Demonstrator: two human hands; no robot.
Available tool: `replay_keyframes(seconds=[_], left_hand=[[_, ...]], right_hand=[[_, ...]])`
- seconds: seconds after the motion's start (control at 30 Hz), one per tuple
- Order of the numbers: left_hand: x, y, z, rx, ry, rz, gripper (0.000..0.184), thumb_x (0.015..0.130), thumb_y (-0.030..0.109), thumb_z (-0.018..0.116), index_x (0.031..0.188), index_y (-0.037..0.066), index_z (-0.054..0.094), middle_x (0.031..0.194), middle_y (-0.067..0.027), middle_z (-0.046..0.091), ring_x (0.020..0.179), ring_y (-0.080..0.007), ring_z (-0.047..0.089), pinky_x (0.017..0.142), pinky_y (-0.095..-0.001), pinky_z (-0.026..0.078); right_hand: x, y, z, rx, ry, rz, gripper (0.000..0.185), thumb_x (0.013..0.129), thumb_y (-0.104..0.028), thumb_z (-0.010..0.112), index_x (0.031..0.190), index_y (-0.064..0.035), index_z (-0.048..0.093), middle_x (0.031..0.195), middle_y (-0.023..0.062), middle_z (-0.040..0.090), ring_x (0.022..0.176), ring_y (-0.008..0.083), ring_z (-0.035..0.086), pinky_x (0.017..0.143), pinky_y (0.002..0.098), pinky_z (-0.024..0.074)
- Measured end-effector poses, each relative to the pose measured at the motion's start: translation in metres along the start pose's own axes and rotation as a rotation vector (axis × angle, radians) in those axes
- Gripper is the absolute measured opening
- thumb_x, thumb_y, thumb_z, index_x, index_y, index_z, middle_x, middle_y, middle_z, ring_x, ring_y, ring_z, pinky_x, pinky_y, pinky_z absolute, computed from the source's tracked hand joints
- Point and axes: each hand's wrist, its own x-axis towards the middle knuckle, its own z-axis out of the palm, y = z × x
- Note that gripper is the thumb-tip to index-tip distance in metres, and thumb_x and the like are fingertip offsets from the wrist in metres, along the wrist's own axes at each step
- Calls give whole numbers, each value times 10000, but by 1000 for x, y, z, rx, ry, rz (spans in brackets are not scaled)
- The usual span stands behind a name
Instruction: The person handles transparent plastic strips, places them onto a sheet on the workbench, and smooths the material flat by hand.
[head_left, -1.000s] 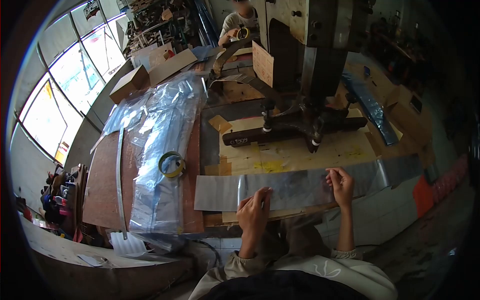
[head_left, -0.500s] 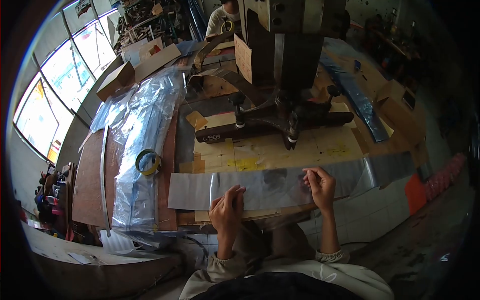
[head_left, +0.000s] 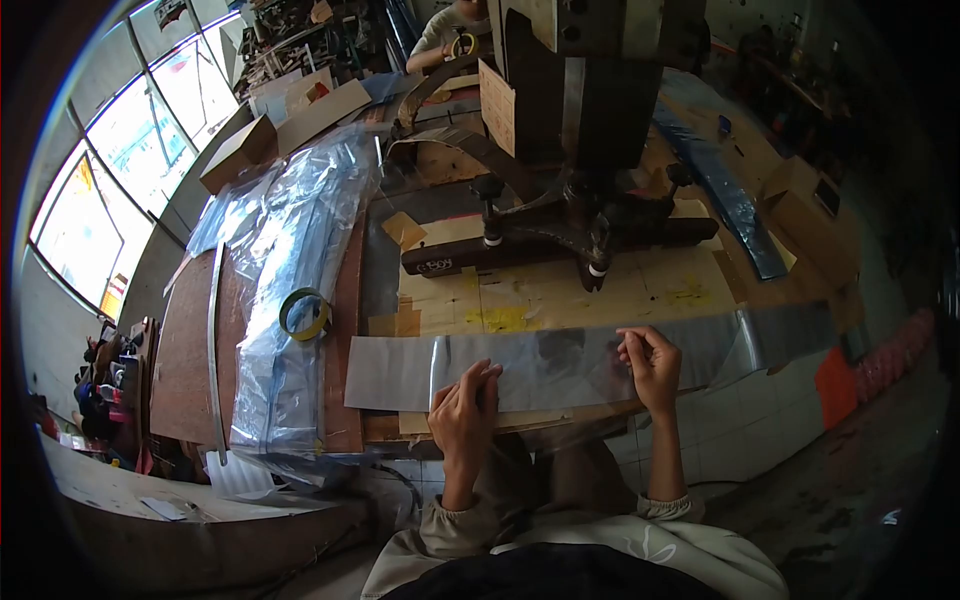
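A long strip of clear plastic film [head_left: 390, 375] lies along the front edge of the workbench, with shiny crosswise bands near both ends. Over its left part is my left hand [head_left: 463, 415], its fingers curled and pinched together. My right hand [head_left: 652, 368] is raised over the strip further right, thumb and forefinger pinched near the film's far edge. What sits between the fingertips of either hand is too fine to make out. Behind the strip is a pale board [head_left: 560, 300] with yellow marks, beneath a dark metal bar [head_left: 560, 246] of the press [head_left: 610, 120].
Left of the board lie crumpled plastic sheets [head_left: 290, 240], with a roll of tape [head_left: 304, 314] on them, and a thin metal strip [head_left: 215, 350]. Cardboard boxes [head_left: 240, 155] stand further back. A blue plastic-wrapped length [head_left: 720, 195] lies right. Another person [head_left: 452, 38] is behind the press.
The whole view has shifted slightly, so the bench appears a little further right. Both my hands keep nearly the same pinched pose over the film. The other person's arm has moved.
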Motion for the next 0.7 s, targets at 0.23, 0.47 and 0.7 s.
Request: replay_keyframes(seconds=[0.23,0.47,0.7], left_hand=[[1,-1,0,10,23,24,204,892,157,663,1092,135,625,928,48,741,812,-134,705,775,-265,492],[2,2,-1,5,8,6,217,894,146,655,1108,135,617,942,44,743,834,-134,704,782,-269,486],[4,2,0,19,14,-2,191,894,150,656,1082,135,625,925,41,744,824,-142,705,767,-275,489]], right_hand=[[2,-3,1,-8,-7,16,152,942,-94,588,935,23,684,747,51,674,640,74,612,589,217,477],[2,-4,1,2,-19,22,152,941,-92,587,935,21,687,753,49,678,648,75,618,588,218,479],[3,-2,0,86,-13,31,142,939,-84,590,960,24,681,754,54,663,656,76,610,599,213,480]])
